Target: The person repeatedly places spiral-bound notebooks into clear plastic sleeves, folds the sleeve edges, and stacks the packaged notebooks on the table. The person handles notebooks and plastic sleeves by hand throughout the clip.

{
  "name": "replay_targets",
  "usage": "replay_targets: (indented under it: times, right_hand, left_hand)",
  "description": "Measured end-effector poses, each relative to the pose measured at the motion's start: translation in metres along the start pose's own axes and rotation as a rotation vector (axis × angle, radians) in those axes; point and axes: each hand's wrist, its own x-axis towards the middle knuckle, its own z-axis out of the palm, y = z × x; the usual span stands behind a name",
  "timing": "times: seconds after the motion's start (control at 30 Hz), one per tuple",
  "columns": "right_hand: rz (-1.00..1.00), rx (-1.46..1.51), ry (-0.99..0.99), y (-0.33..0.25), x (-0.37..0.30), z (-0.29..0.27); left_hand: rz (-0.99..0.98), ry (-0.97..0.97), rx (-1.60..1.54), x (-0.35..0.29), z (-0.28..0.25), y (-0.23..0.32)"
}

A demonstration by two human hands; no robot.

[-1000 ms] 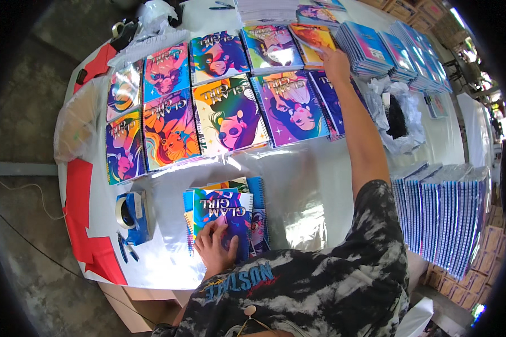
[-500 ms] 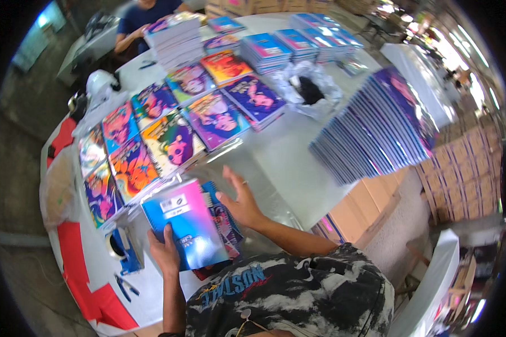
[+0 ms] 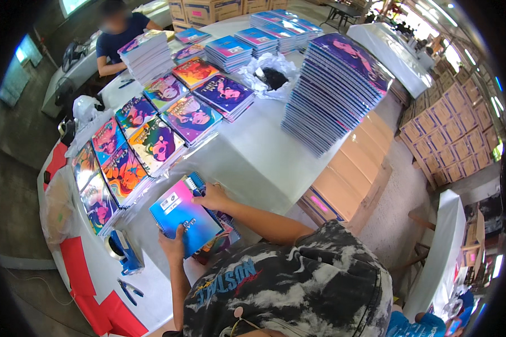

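Note:
A blue-and-pink spiral notebook (image 3: 186, 216) with a white label lies face-down in front of me, over other colourful spiral notebooks (image 3: 226, 231). My left hand (image 3: 173, 245) is closed on its lower left edge, thumb on the cover. At its upper right edge, my right hand (image 3: 212, 197) pinches the corner with the fingers bent; part of its grip is hidden. Under my right forearm, the notebooks below show only partly. Beyond my hands, several stacks of notebooks with illustrated covers (image 3: 154, 142) stand in rows.
A tall fanned stack of notebooks (image 3: 334, 92) rises at the right. A blue tape dispenser (image 3: 123, 253) and pliers (image 3: 130, 291) lie at the left. Further off are a white plastic bag (image 3: 269, 74), blue notebook piles (image 3: 229, 52) and a seated person (image 3: 121, 39). Cardboard boxes (image 3: 348, 174) stand beside the table.
My right hand, raised with fingers apart before, has come down onto the notebook's upper right edge and closed. My left hand keeps its hold. The whole view has shifted.

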Motion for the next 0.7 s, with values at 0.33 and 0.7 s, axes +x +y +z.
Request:
replay_targets:
  times: [0.33, 0.7]
  right_hand:
    - [-0.112, 0.691, -0.288, 0.015, -0.030, -0.007]
    - [-0.618, 0.811, -0.252, 0.003, -0.094, -0.050]
  left_hand:
    - [-0.187, 0.002, -0.341, -0.007, 0.000, 0.015]
    - [0.286, -0.135, -0.617, -0.074, -0.044, 0.035]
